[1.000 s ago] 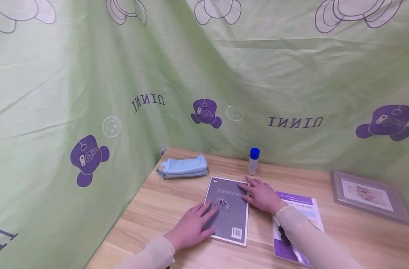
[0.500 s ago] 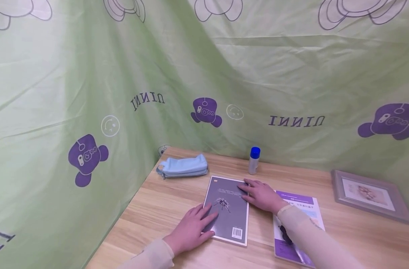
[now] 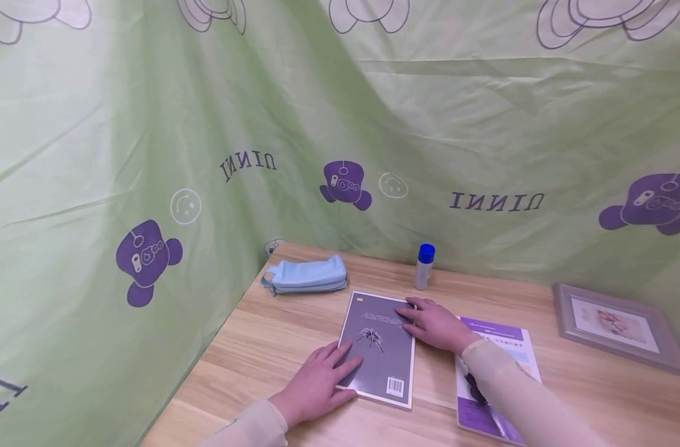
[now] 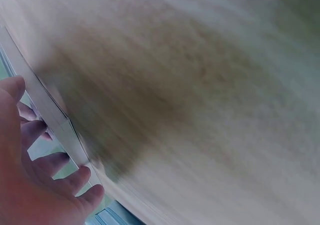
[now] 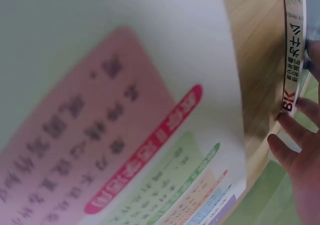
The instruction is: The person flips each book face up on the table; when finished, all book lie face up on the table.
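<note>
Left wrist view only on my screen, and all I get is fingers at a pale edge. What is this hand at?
Observer: The head view shows the left hand reaching over the left edge of a grey book with a spider-like print.

Operator: Understood. Where's the other hand?

Observer: The right hand is at the upper part of the same book's right edge, fingertips over the cover.

Operator: Anything under that arm I should know about?

Observer: Yes, the right sleeve passes over a purple-and-white book lying on the table.
</note>
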`<action>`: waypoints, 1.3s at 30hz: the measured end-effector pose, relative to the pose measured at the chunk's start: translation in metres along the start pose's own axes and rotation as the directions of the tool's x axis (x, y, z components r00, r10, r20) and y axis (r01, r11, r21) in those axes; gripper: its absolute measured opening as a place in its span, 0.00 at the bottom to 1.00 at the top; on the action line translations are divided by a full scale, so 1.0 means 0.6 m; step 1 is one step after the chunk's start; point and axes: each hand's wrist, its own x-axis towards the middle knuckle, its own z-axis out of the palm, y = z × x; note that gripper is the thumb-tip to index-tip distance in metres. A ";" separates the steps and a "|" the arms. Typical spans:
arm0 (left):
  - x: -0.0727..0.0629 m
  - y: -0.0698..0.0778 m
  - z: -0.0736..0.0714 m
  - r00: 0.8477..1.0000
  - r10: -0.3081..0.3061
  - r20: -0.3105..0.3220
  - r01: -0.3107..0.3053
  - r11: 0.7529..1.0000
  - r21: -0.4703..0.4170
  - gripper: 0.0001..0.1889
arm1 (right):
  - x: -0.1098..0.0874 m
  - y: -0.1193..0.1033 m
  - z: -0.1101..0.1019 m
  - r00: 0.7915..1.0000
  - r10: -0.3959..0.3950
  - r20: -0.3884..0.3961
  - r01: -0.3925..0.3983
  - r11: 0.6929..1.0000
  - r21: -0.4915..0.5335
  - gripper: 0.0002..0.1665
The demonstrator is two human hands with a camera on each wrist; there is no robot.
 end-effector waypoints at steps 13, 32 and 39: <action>0.013 -0.016 0.011 0.993 0.119 -0.010 -0.114 0.972 0.206 0.38 | 0.000 0.013 0.002 0.989 -0.138 -0.058 0.140 0.990 0.036 0.27; 0.018 -0.012 0.005 0.941 0.335 0.042 -0.288 0.730 0.620 0.38 | -0.007 0.010 -0.001 0.986 -0.164 -0.021 0.164 0.986 0.012 0.31; 0.016 -0.006 0.010 0.930 0.365 0.052 -0.310 0.699 0.644 0.35 | -0.004 0.012 0.001 0.983 -0.175 -0.049 0.175 0.985 0.006 0.30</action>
